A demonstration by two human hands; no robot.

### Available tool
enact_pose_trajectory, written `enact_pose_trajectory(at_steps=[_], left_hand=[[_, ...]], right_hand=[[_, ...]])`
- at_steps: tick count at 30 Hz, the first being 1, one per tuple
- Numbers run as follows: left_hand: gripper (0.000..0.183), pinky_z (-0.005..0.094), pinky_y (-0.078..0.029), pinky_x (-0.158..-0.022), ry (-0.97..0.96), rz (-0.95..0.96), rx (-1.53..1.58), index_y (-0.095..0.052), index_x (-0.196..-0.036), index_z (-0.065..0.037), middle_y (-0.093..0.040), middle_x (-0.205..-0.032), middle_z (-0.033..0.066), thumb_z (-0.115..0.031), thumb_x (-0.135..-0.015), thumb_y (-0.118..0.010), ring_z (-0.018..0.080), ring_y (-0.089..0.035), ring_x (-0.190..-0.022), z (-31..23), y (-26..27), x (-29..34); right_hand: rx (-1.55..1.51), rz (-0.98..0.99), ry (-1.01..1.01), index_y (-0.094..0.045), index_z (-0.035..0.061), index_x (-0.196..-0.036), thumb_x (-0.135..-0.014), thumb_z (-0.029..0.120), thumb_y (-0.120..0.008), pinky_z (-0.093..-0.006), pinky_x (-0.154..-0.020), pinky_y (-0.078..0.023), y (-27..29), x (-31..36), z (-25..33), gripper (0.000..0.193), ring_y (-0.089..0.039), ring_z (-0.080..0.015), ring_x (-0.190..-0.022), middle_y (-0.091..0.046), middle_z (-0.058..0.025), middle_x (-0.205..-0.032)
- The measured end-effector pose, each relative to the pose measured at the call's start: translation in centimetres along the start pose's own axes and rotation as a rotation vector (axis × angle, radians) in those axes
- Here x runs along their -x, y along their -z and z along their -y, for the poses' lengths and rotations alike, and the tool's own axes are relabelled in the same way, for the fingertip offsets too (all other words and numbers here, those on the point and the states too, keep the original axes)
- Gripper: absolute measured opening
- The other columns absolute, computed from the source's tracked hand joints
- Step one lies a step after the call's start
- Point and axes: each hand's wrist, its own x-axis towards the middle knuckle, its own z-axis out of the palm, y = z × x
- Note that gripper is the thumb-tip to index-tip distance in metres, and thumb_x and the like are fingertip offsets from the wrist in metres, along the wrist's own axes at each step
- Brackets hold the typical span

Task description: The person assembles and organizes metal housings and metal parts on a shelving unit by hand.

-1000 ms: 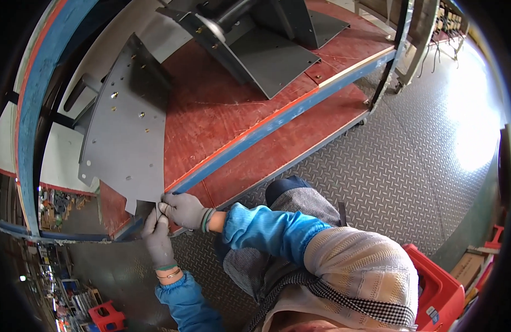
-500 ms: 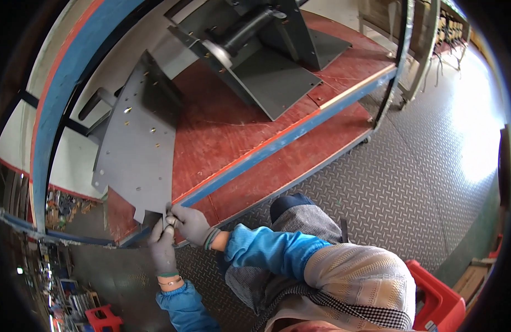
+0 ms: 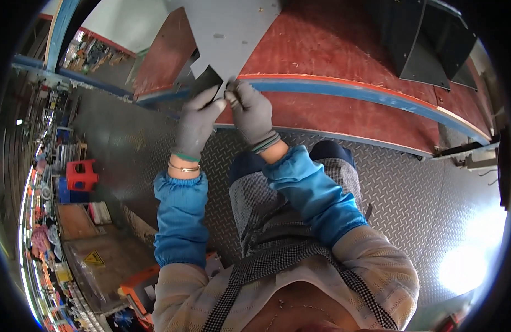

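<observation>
A grey sheet-metal panel (image 3: pixel 230 41) with small holes lies at the top middle, its notched narrow end pointing toward me at the shelf edge. My left hand (image 3: pixel 197 130), in a grey glove, is closed on this end, thumb and fingers beside the dark notch. Right beside it, my right hand (image 3: pixel 251 115), also gloved, is closed in a pinch against the panel's tip. Whatever small thing may sit between its fingertips is hidden. Both fingertip groups nearly touch.
Under the panel is a red-topped rack (image 3: pixel 327 50) with a blue front rail and a lower red shelf (image 3: pixel 344 119). Dark bent-metal brackets (image 3: pixel 427 44) stand at its right. A red stool (image 3: pixel 81 175) and an orange-and-grey machine (image 3: pixel 142 293) are at the left. The floor (image 3: pixel 399 188) is patterned metal plate.
The view has swung left and down, so panel and hands appear higher and nearer the middle. Both hands stay at the panel's notched end.
</observation>
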Motion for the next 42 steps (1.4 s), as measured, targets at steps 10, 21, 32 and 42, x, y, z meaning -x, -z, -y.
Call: enact_pose_trajectory(at_steps=[10, 21, 32, 42], left_hand=[[0.037, 0.0289, -0.048, -0.099, -0.004, -0.066, -0.078, -0.065, -0.131, 0.002, -0.069, -0.118, 0.0047, -0.01, -0.096, -0.064, 0.012, -0.061, -0.108, 0.1, -0.2, 1.4], [0.031, 0.0312, -0.053, -0.087, -0.175, -0.182, -0.077, -0.068, -0.125, 0.001, -0.071, -0.106, 0.0106, -0.01, -0.096, -0.062, 0.0161, -0.066, -0.096, 1.9, -1.1, 0.8], [0.03, 0.0318, -0.052, -0.087, -0.165, -0.133, -0.081, -0.069, -0.123, 0.002, -0.071, -0.105, 0.0104, -0.008, -0.095, -0.061, 0.018, -0.065, -0.096, 1.1, -0.8, 0.8], [0.032, 0.03, -0.051, -0.09, -0.107, -0.131, -0.067, -0.068, -0.125, 0.002, -0.071, -0.108, 0.0077, -0.009, -0.096, -0.063, 0.0137, -0.064, -0.099, 1.2, -0.7, 0.8]], right_hand=[[0.2, 0.066, 0.031, -0.068, 0.0048, -0.105, -0.092, 0.014, -0.07, -0.0398, -0.07, -0.055, 0.5, 0.4, 0.9, 0.016, -0.069, -0.0346, -0.083, -0.069, -0.0148, -0.089], [0.29, 0.067, 0.114, -0.062, 0.0075, -0.09, -0.095, 0.025, -0.065, -0.0454, -0.064, -0.053, 0.3, -0.3, 0.9, 0.019, -0.068, -0.0357, -0.078, -0.067, -0.0139, -0.082], [0.123, 0.216, -0.099, -0.063, 0.0059, -0.094, -0.096, 0.026, -0.064, -0.0457, -0.066, -0.053, 0.7, -0.7, 0.8, 0.02, -0.068, -0.0371, -0.08, -0.068, -0.0164, -0.085], [-0.003, 0.115, -0.069, -0.065, 0.0017, -0.101, -0.094, 0.011, -0.069, -0.0337, -0.07, -0.053, 0.3, 0.1, 0.3, 0.012, -0.068, -0.0256, -0.077, -0.067, -0.0149, -0.088]])
